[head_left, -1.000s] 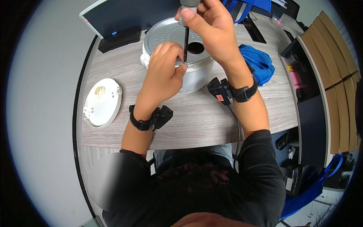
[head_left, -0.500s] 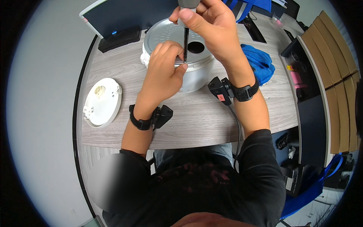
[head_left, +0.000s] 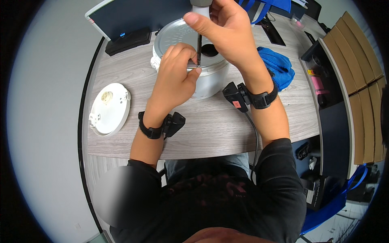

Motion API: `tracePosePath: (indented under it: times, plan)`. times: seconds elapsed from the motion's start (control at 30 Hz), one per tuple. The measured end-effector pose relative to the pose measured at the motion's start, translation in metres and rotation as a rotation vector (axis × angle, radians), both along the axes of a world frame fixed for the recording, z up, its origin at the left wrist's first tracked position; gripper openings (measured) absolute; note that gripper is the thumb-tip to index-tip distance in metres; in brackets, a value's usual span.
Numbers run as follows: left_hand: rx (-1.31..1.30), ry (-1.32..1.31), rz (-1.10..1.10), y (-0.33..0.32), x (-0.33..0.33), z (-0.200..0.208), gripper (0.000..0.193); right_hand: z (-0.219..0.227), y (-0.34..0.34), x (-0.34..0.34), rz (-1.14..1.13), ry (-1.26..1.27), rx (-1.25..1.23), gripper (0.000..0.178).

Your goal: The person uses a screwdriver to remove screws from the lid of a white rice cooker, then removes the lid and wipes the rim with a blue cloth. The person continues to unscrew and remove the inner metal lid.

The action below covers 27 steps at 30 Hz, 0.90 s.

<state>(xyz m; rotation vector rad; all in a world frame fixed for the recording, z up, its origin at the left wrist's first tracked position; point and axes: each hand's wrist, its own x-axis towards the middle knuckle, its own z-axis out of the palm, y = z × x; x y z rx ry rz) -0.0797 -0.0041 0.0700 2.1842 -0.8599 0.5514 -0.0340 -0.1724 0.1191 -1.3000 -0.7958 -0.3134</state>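
Note:
A round, pot-shaped white appliance [head_left: 212, 83] stands on the desk, its silver-grey top [head_left: 172, 35] perforated with small slots and a dark round hole [head_left: 209, 50]. My left hand [head_left: 176, 73] rests at its near rim, thumb and fingers closed around the spot where a screwdriver tip meets the edge; what they pinch is hidden. My right hand [head_left: 229, 30] is at the grey-and-white handle of the screwdriver [head_left: 199, 48], which stands upright. Its thumb sticks out, off the handle, while the other fingers are curled behind it, partly hidden.
A round white cover [head_left: 115, 115] with a cream fitting lies at the left. Behind stand a monitor [head_left: 125, 20] and a black box [head_left: 129, 41]. At the right are a blue cloth [head_left: 277, 69] and a shelf unit [head_left: 338, 109] with cardboard boxes [head_left: 352, 52].
My right thumb has lifted off the screwdriver handle and moved a little left and down. The left hand, the screwdriver shaft and the appliance stay in place.

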Motion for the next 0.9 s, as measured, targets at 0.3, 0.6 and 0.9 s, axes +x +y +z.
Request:
tracePosePath:
  times: [0.3,0.6,0.9]
  plan:
    - [-0.005,-0.003,-0.018,0.000,0.002,-0.001,0.023,0.013,-0.001,-0.020,0.218,0.204,0.284,0.043]
    - [-0.032,-0.031,-0.003,0.000,0.004,-0.003,0.025,-0.005,-0.011,0.000,0.090,0.100,0.068,0.030]
    - [-0.053,-0.036,0.001,0.001,0.003,-0.005,0.024,0.006,-0.020,-0.001,0.046,-0.026,-0.113,0.036]
